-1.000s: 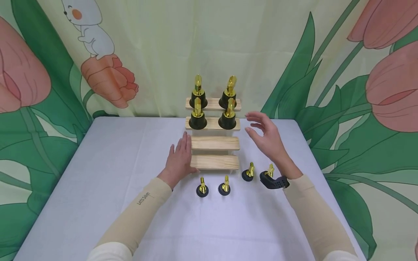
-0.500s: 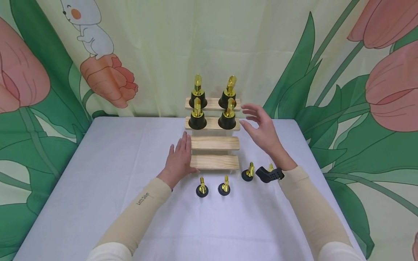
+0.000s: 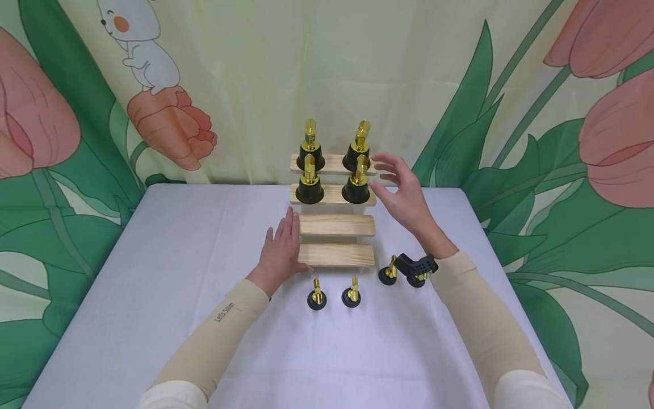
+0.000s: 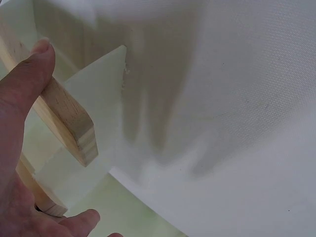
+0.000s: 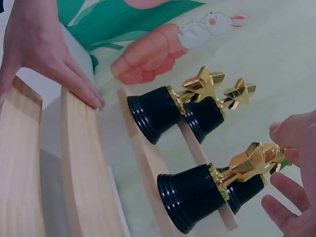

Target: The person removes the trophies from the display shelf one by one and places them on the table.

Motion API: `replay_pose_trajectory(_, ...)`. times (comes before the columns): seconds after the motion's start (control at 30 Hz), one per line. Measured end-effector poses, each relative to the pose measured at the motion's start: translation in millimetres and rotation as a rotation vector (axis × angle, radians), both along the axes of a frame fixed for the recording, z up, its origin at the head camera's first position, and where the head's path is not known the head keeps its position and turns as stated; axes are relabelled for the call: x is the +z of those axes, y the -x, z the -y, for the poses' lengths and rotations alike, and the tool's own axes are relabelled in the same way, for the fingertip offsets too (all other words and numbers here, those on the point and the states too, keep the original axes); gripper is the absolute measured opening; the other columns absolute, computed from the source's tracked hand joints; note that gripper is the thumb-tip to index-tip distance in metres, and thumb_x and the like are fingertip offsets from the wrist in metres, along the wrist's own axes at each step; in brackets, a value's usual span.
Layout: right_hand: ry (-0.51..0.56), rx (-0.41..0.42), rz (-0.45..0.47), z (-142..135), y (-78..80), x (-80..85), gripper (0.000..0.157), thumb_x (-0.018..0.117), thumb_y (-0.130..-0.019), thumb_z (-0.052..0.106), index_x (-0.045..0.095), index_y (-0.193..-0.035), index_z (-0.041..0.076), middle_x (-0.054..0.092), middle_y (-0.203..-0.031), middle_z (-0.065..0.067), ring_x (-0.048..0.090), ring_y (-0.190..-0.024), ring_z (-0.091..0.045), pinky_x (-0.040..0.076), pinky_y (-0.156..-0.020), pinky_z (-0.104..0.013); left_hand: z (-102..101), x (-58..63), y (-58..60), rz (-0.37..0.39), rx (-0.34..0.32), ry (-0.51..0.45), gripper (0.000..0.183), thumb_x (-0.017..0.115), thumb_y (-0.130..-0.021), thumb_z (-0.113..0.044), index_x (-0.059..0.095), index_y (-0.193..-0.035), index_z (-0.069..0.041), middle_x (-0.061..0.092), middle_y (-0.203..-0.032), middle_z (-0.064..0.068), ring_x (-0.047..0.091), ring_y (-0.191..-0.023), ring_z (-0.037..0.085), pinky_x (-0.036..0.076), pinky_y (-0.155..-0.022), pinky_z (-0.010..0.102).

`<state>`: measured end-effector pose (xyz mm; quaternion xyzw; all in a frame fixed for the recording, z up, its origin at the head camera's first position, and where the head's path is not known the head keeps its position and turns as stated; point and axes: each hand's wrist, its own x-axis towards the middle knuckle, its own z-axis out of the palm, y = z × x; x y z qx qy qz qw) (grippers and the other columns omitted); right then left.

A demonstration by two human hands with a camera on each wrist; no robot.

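Note:
A tiered stand of wooden planks (image 3: 337,225) bears star trophies, gold on black bases, on its two upper planks. My left hand (image 3: 278,250) rests against the stand's left side, fingers straight; in the left wrist view its thumb (image 4: 42,54) touches a plank's end. My right hand (image 3: 403,193) is held just right of the front right trophy (image 3: 356,184), thumb and fingers parted, with nothing between them. The right wrist view has its fingers (image 5: 284,192) beside that trophy's gold star (image 5: 254,163); contact cannot be made out. Behind it stands the back right trophy (image 3: 357,149).
Two trophies (image 3: 310,184) stand on the stand's left side, one per upper plank. On the white tablecloth (image 3: 153,284) before the stand are more small trophies (image 3: 351,295), two of them (image 3: 388,275) near the right wrist's black band (image 3: 416,265). A printed curtain (image 3: 245,85) hangs behind.
My right hand has moved left and slightly away from me, closer to the trophies on the right of the stand. The left hand has stayed at the stand's side.

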<state>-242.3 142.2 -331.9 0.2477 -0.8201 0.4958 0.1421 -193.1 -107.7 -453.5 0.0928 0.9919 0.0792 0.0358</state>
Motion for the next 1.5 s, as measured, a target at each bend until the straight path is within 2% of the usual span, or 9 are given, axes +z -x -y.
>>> replay_pose_trajectory(0.27,0.001,0.011,-0.002,7,3.8,4.0,0.050,0.064,-0.092,-0.004,0.046,-0.138,-0.005,0.051,-0.141,-0.022,0.050,-0.131,-0.041,0.042,-0.109,-0.053,0,-1.2,-0.3,0.001,0.001,-0.002,0.138,0.088,-0.067,-0.053,-0.001,-0.157,0.004,-0.003,-0.166,0.022,0.024,-0.151,0.038,0.024,-0.120,0.059)
replay_pose_trajectory(0.5,-0.005,0.001,-0.009,3,29.2,-15.0,0.052,0.067,-0.091,0.002,0.048,-0.140,0.006,0.053,-0.142,-0.012,0.050,-0.133,-0.031,0.041,-0.110,-0.048,-1,-1.7,0.2,-0.008,-0.001,-0.002,0.138,0.088,-0.067,-0.053,0.000,-0.157,0.003,-0.003,-0.166,0.021,0.024,-0.151,0.038,0.024,-0.120,0.059)
replay_pose_trajectory(0.63,-0.019,-0.015,0.008,3,36.5,-18.0,0.052,0.069,-0.092,0.007,0.049,-0.140,0.012,0.054,-0.141,-0.006,0.052,-0.132,-0.027,0.042,-0.110,-0.045,0,-1.3,-0.1,-0.014,-0.003,-0.004,0.137,0.088,-0.067,-0.053,0.000,-0.157,0.004,-0.002,-0.166,0.021,0.024,-0.150,0.038,0.024,-0.119,0.060)
replay_pose_trajectory(0.87,-0.041,-0.030,0.055,6,41.1,-20.6,0.050,0.068,-0.093,0.010,0.048,-0.140,0.013,0.053,-0.143,-0.004,0.053,-0.131,-0.023,0.043,-0.110,-0.042,0,-0.8,0.0,-0.008,-0.009,-0.001,0.138,0.087,-0.067,-0.054,-0.001,-0.157,0.004,-0.003,-0.166,0.022,0.024,-0.150,0.038,0.025,-0.119,0.059)
replay_pose_trajectory(1.1,-0.043,-0.033,0.063,9,44.1,-21.6,0.050,0.067,-0.093,0.009,0.048,-0.139,0.012,0.054,-0.141,-0.006,0.054,-0.131,-0.024,0.044,-0.110,-0.043,1,-1.2,1.1,-0.015,-0.013,-0.003,0.138,0.087,-0.067,-0.054,0.000,-0.157,0.004,-0.002,-0.166,0.022,0.025,-0.150,0.038,0.025,-0.119,0.060)
replay_pose_trajectory(1.33,0.023,-0.005,0.092,11,48.0,-24.9,0.047,0.066,-0.093,0.005,0.049,-0.136,0.010,0.060,-0.132,-0.009,0.056,-0.129,-0.025,0.044,-0.110,-0.044,2,-1.5,1.2,-0.013,-0.015,-0.011,0.138,0.087,-0.068,-0.053,-0.001,-0.157,0.004,-0.003,-0.166,0.021,0.024,-0.151,0.038,0.024,-0.119,0.060)
replay_pose_trajectory(1.5,0.061,0.004,0.119,14,46.8,-25.3,0.047,0.065,-0.094,0.003,0.049,-0.137,0.008,0.058,-0.135,-0.013,0.055,-0.130,-0.028,0.042,-0.111,-0.047,2,-0.9,0.1,-0.009,-0.011,-0.009,0.138,0.087,-0.067,-0.053,-0.001,-0.157,0.004,-0.003,-0.166,0.021,0.024,-0.151,0.038,0.024,-0.119,0.060)
